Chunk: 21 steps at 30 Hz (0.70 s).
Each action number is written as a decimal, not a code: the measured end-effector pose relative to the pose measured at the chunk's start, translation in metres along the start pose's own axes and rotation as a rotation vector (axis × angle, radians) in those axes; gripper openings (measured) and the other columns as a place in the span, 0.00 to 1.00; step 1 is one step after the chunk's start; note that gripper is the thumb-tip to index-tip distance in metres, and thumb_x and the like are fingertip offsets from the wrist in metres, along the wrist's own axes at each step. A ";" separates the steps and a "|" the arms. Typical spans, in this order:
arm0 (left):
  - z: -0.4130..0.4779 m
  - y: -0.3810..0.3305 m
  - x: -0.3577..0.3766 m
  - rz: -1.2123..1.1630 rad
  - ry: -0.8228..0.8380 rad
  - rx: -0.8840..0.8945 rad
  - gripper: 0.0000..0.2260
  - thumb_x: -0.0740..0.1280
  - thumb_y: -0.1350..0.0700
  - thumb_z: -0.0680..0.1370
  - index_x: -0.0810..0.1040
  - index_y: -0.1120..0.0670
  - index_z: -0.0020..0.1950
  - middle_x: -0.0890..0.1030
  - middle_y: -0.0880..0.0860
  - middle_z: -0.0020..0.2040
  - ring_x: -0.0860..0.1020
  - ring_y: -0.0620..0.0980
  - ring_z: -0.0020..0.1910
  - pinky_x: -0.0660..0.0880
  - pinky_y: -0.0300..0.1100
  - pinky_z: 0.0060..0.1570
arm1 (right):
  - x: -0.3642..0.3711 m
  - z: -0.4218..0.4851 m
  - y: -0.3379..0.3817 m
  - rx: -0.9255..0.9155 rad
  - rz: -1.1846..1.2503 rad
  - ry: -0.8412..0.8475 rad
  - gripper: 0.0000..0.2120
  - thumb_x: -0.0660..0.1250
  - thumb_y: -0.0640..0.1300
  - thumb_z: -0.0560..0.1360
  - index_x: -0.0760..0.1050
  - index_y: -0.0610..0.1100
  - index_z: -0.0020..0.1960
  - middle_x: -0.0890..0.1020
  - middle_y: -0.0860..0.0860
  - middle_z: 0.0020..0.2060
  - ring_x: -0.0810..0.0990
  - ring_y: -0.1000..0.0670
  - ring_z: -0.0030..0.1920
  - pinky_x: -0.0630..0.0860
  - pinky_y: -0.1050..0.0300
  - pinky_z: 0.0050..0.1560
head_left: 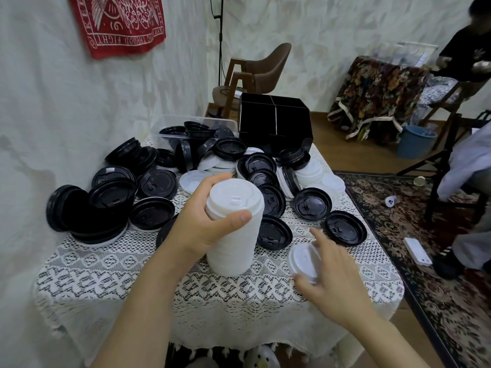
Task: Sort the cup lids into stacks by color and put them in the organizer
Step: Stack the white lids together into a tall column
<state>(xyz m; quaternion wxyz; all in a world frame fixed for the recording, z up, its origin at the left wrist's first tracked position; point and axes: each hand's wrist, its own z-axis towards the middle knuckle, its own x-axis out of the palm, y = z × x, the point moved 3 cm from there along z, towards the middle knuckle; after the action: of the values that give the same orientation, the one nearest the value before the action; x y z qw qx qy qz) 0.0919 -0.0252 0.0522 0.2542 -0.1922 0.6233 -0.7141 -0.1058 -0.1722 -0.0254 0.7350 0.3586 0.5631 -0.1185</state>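
A tall stack of white lids [233, 235] stands on the lace-covered table [106, 266] near its middle. My left hand [204, 216] grips the top of that stack, thumb in front and fingers behind. My right hand [332, 272] pinches a single white lid [304, 260], tilted on edge, just right of the stack. Several black lids [345, 227] and a few white lids [310, 171] lie scattered and heaped across the far half of the table. The black organizer [273, 123] with its divided compartments stands at the far edge.
A clear plastic bin [170, 123] holding black lids sits left of the organizer, against the wall. Beyond the table are a brown chair [265, 73], a blue bucket [415, 142] and a patterned rug [414, 235] on the right. A person sits at the far right.
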 end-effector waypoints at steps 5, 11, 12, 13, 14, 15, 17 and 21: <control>0.000 0.001 0.000 0.009 0.002 0.002 0.35 0.76 0.42 0.57 0.72 0.41 0.62 0.80 0.40 0.55 0.79 0.42 0.56 0.75 0.45 0.58 | 0.000 -0.003 -0.002 0.015 -0.030 -0.007 0.44 0.49 0.73 0.67 0.40 0.58 0.77 0.59 0.54 0.74 0.59 0.52 0.72 0.57 0.51 0.72; 0.000 0.000 0.000 0.006 0.003 0.003 0.35 0.76 0.42 0.57 0.72 0.41 0.63 0.80 0.39 0.54 0.79 0.41 0.55 0.75 0.43 0.57 | 0.001 -0.002 -0.008 0.036 0.109 -0.038 0.41 0.65 0.64 0.69 0.48 0.61 0.76 0.68 0.57 0.64 0.62 0.55 0.61 0.64 0.51 0.64; 0.000 0.000 0.000 0.004 0.003 0.001 0.35 0.76 0.42 0.56 0.72 0.41 0.63 0.80 0.38 0.54 0.79 0.41 0.55 0.75 0.43 0.57 | 0.000 -0.002 -0.008 0.019 0.145 -0.020 0.41 0.64 0.63 0.67 0.48 0.64 0.74 0.67 0.59 0.63 0.62 0.55 0.62 0.64 0.49 0.64; 0.000 0.000 0.000 0.002 0.003 0.000 0.35 0.76 0.42 0.56 0.72 0.41 0.62 0.80 0.38 0.54 0.79 0.41 0.55 0.75 0.42 0.56 | -0.001 -0.002 -0.010 0.009 0.167 -0.003 0.40 0.64 0.63 0.66 0.48 0.66 0.73 0.65 0.61 0.64 0.61 0.55 0.65 0.63 0.49 0.65; 0.000 0.000 0.000 0.002 0.004 -0.001 0.35 0.76 0.42 0.56 0.72 0.40 0.62 0.80 0.38 0.54 0.79 0.40 0.55 0.75 0.41 0.54 | -0.001 -0.002 -0.012 -0.001 0.175 0.012 0.40 0.66 0.63 0.68 0.49 0.64 0.74 0.62 0.62 0.65 0.60 0.56 0.66 0.62 0.48 0.67; 0.000 0.000 0.001 0.000 0.004 -0.001 0.34 0.76 0.42 0.56 0.72 0.40 0.61 0.80 0.37 0.53 0.79 0.40 0.54 0.75 0.40 0.53 | -0.002 -0.002 -0.012 -0.003 0.179 0.021 0.41 0.68 0.62 0.69 0.50 0.61 0.75 0.61 0.62 0.66 0.59 0.56 0.67 0.62 0.49 0.68; 0.000 0.000 0.000 -0.009 0.003 -0.005 0.34 0.76 0.42 0.56 0.72 0.40 0.61 0.81 0.38 0.54 0.79 0.39 0.54 0.75 0.40 0.53 | -0.002 -0.002 -0.014 0.029 0.209 0.019 0.41 0.72 0.60 0.70 0.54 0.56 0.76 0.64 0.59 0.66 0.62 0.55 0.65 0.65 0.51 0.67; -0.001 0.001 0.000 -0.024 0.007 -0.008 0.34 0.77 0.43 0.56 0.73 0.40 0.61 0.81 0.38 0.54 0.79 0.39 0.54 0.75 0.40 0.52 | -0.016 0.001 -0.010 0.039 0.297 -0.030 0.36 0.76 0.53 0.68 0.64 0.53 0.71 0.67 0.59 0.63 0.68 0.52 0.64 0.73 0.47 0.63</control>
<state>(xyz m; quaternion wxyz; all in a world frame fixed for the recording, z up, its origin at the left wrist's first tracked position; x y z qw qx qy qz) 0.0913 -0.0243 0.0514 0.2426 -0.1982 0.6246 -0.7154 -0.1166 -0.1835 -0.0150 0.7458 0.4505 0.4902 -0.0248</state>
